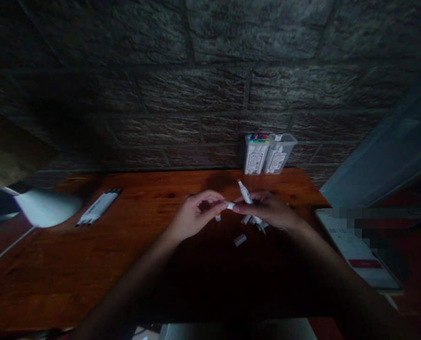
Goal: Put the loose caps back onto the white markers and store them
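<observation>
In the head view my left hand (pixel 195 212) pinches a small white piece (pixel 230 205) that looks like a marker cap. My right thumb reaches the other end of that piece. My right hand (pixel 276 211) is also closed around a white marker (pixel 246 192), tilted, with its orange tip pointing up and away. Below my left fingertips is a small white and orange piece (pixel 218 217), partly covered. A grey cap (pixel 240 240) lies on the wooden table (pixel 142 245) nearer to me. Several more pale marker parts (pixel 246 219) lie under my right hand, partly hidden.
Against the brick wall (pixel 217 89) stand a clear box of colourful-capped markers (pixel 254 163) and a second clear box (pixel 277 160) holding a few. Several black-ended white markers (pixel 98 208) lie at left, beside a white lamp (pixel 50 208). A tablet-like device (pixel 362 255) sits at right.
</observation>
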Demonstrator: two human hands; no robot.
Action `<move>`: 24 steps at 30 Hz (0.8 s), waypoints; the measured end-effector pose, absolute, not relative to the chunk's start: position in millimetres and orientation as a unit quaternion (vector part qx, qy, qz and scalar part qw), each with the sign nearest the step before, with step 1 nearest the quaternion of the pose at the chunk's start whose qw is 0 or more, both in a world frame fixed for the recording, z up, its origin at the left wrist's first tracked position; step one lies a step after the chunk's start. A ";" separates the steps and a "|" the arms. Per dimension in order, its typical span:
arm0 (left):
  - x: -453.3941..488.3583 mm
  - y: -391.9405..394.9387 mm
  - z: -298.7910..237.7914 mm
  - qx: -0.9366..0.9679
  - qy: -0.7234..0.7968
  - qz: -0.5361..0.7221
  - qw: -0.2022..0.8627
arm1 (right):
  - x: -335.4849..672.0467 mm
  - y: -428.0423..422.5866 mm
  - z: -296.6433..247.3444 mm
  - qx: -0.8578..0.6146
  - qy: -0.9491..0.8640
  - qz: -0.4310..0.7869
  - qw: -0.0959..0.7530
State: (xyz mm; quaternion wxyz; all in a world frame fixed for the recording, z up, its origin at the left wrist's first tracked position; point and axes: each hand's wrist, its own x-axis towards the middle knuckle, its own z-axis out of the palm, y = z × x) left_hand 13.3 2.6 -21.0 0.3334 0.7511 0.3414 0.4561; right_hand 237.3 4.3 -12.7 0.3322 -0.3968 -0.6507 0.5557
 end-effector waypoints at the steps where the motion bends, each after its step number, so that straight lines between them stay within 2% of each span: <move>1: 14.4 3.0 -20.0 0.739 0.345 0.466 0.343 | 236.5 4.2 -12.7 -0.404 -0.638 0.559 0.344; 7: 13.0 6.0 -18.1 0.670 0.367 0.525 0.376 | 232.1 7.4 -5.3 -0.438 -0.451 0.554 0.545; 10: 12.3 5.4 -19.0 0.657 0.379 0.528 0.381 | 231.7 8.8 0.4 -0.429 -0.393 0.561 0.589; 16: 17.4 2.1 -19.2 0.651 0.371 0.520 0.410 | 227.1 6.3 -1.2 -0.393 -0.375 0.577 0.610; 24: 19.6 -1.9 -19.0 0.669 0.359 0.538 0.367 | 219.2 2.8 -9.3 -0.355 -0.402 0.639 0.552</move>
